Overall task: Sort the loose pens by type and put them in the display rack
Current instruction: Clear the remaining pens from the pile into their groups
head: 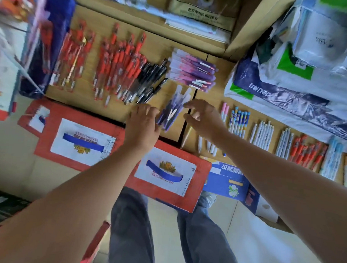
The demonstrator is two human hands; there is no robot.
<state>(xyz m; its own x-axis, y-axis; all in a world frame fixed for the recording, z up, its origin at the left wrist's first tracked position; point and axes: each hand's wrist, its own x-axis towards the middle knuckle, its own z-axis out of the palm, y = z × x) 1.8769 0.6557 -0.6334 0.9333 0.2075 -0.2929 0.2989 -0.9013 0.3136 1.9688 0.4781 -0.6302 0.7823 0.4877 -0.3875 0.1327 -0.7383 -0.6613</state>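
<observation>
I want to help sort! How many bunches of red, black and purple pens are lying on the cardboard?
Red plastic pen bunches: 3
Black plastic pen bunches: 1
Purple plastic pen bunches: 2
Total: 6 bunches

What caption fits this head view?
Left hand and right hand flank a bunch of purple pens amid sorted red pens and black pens.
</observation>
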